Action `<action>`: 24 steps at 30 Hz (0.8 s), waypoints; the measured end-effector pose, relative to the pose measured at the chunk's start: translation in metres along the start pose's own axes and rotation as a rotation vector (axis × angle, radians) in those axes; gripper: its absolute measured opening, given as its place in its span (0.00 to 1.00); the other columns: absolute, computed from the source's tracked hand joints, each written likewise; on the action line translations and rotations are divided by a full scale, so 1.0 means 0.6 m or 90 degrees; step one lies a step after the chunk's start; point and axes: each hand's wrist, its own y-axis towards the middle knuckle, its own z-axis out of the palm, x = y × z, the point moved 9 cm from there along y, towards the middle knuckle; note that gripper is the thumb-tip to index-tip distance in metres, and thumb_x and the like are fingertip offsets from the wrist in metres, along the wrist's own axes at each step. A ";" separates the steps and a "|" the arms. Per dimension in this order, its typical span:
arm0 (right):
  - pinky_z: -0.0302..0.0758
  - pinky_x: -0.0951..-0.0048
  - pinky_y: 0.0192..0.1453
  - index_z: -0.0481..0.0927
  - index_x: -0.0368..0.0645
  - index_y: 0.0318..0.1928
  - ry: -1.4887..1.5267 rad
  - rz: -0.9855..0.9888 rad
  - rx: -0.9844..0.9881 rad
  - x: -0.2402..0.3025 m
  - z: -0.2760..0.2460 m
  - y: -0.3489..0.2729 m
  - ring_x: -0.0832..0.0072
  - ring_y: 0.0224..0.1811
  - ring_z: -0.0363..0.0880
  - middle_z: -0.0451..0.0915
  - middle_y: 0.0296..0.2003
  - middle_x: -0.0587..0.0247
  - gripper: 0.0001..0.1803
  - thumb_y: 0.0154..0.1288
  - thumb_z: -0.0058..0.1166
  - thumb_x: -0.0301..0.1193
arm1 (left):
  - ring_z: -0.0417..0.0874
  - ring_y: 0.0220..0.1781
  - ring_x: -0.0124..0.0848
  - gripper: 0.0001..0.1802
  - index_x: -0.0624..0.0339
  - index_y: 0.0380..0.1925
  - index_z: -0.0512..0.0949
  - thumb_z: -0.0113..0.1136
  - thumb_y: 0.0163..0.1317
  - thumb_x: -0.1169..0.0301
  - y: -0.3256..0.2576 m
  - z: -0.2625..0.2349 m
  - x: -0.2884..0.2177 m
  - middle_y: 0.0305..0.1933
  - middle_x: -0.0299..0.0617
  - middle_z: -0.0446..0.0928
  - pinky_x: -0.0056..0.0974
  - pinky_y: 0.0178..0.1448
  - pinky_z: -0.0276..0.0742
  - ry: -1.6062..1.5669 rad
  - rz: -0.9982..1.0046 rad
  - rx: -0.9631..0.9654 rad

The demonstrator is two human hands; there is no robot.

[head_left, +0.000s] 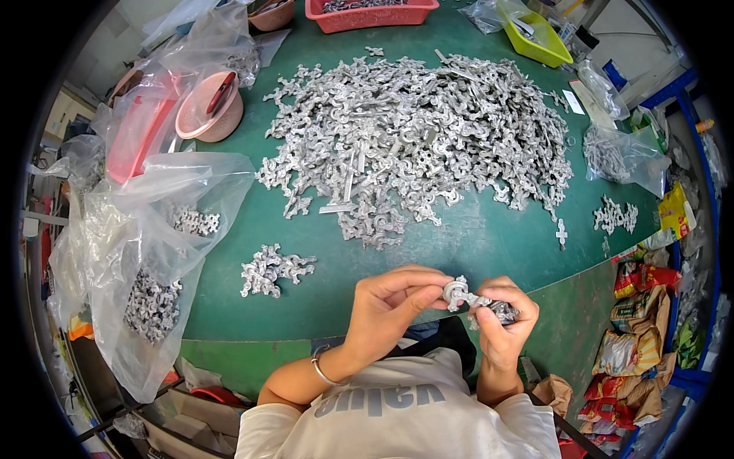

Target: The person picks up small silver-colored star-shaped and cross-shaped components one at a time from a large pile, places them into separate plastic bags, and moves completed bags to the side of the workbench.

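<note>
- One silver casting (457, 291): pinched between left hand (397, 302) and right hand (508, 320), near the table (489, 241) edge; right hand also cups others.
- One large pile (420, 134).
- One yellow tray (537, 51).
- Surface: green.
- Room: blue rack (671, 88), right.

Knobbly metal part (459, 293), held up
Silver-grey, its rounded end toward the left edge of the bench (474, 239), it is near the front edge, metal pieces (504, 311) bunched beside it.

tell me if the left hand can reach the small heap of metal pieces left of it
Probably yes: bare green tabletop lies between the left hand and the small metal heap, though the hand's fingers seem to be pinching a metal piece.
</note>
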 end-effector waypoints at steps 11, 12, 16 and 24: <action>0.64 0.80 0.23 0.76 0.34 0.37 0.328 0.320 0.013 -0.122 -0.005 0.001 0.75 0.22 0.70 0.73 0.24 0.59 0.07 0.57 0.49 0.22 | 0.74 0.36 0.37 0.08 0.64 0.34 0.76 0.53 0.54 0.81 -0.042 -0.135 -0.113 0.34 0.45 0.73 0.35 0.40 0.68 0.799 0.259 -0.278; 0.63 0.79 0.20 0.75 0.35 0.37 0.469 0.362 -0.002 -0.127 -0.009 -0.001 0.74 0.20 0.69 0.71 0.22 0.60 0.07 0.59 0.48 0.24 | 0.73 0.40 0.42 0.07 0.63 0.32 0.76 0.53 0.53 0.80 -0.052 -0.152 -0.119 0.34 0.47 0.72 0.40 0.43 0.67 0.899 0.274 -0.337; 0.59 0.78 0.16 0.73 0.36 0.36 0.513 0.389 0.010 -0.144 -0.019 -0.014 0.73 0.18 0.65 0.67 0.21 0.61 0.07 0.60 0.49 0.27 | 0.68 0.49 0.43 0.08 0.60 0.33 0.76 0.52 0.52 0.78 -0.073 -0.217 -0.108 0.45 0.47 0.70 0.44 0.51 0.59 1.134 0.199 -0.418; 0.57 0.79 0.15 0.72 0.36 0.28 0.540 0.326 0.262 -0.170 -0.140 -0.142 0.76 0.16 0.64 0.66 0.17 0.62 0.09 0.58 0.52 0.29 | 0.67 0.54 0.44 0.09 0.60 0.36 0.76 0.50 0.56 0.77 -0.074 -0.180 -0.087 0.53 0.47 0.68 0.46 0.59 0.54 1.162 0.255 -0.365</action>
